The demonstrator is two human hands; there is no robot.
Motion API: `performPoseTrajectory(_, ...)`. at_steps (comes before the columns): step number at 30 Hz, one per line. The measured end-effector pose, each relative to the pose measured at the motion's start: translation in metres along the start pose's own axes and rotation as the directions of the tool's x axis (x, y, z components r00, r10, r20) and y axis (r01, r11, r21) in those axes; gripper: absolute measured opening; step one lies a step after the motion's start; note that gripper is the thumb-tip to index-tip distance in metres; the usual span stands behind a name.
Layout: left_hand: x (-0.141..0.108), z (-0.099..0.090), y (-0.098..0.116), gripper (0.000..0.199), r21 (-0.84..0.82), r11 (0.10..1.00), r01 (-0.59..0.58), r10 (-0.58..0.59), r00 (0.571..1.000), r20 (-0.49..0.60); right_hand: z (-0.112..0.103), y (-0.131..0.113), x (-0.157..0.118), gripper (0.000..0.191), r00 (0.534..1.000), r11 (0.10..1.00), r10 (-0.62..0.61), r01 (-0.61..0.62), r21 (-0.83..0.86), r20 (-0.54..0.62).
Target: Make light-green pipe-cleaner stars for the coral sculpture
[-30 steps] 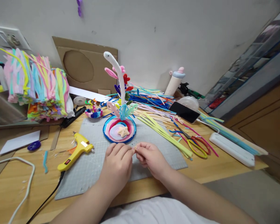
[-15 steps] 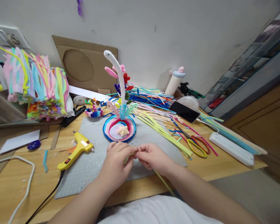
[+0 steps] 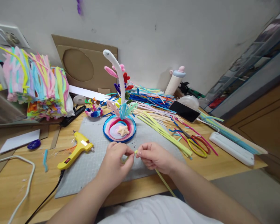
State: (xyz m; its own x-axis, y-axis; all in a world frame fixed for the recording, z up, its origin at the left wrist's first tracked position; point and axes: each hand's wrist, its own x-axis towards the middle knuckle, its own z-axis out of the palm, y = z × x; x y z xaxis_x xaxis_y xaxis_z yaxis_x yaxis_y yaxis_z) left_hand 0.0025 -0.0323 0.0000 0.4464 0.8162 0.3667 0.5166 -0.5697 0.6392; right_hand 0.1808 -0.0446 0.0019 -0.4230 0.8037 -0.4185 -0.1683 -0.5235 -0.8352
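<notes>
My left hand (image 3: pixel 118 160) and my right hand (image 3: pixel 155 157) meet low in the middle over the grey cutting mat (image 3: pixel 91 165). Both pinch a yellow-green pipe cleaner (image 3: pixel 164 182), whose tail hangs below my right hand toward the white shirt. A small bit of it shows between the fingertips. Just beyond my hands stands a pipe cleaner piece with a round striped base (image 3: pixel 107 132), a beige star (image 3: pixel 123 131) on it and a tall white stem (image 3: pixel 119 71) with coloured flowers behind.
A yellow glue gun (image 3: pixel 77 149) lies on the left of the mat. Scissors (image 3: pixel 197 147), yellow-green pipe cleaners (image 3: pixel 163 132), a phone (image 3: pixel 184 111) and a white power strip (image 3: pixel 232 148) are on the right. Pipe cleaner bundles (image 3: pixel 37 81) stand back left.
My fingertips have parted slightly, and the yellow-green bit between them now shows. My right hand has shifted a little to the right.
</notes>
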Motion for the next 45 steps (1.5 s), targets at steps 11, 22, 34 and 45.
performPoseTrajectory(11,-0.001,0.001,0.002,0.007,-0.007,1.000,0.001,-0.002,0.999,-0.045,0.011,0.005,0.002,0.015,0.989,0.994,-0.109,0.110,0.001,-0.097)
performPoseTrajectory(22,0.000,-0.005,0.007,0.022,-0.127,0.989,-0.079,0.097,0.985,0.142,0.005,0.000,0.000,0.005,1.000,0.991,-0.018,0.015,-0.136,-0.023)
performPoseTrajectory(34,0.000,-0.007,0.008,0.015,-0.021,0.996,-0.087,0.090,0.983,0.163,-0.002,0.001,-0.002,0.009,0.998,0.996,0.023,-0.018,-0.087,0.061)
performPoseTrajectory(45,0.002,-0.008,0.006,0.017,-0.002,0.984,-0.178,0.177,0.975,0.132,-0.004,0.001,-0.002,0.013,0.993,0.997,0.076,-0.076,0.002,0.096)
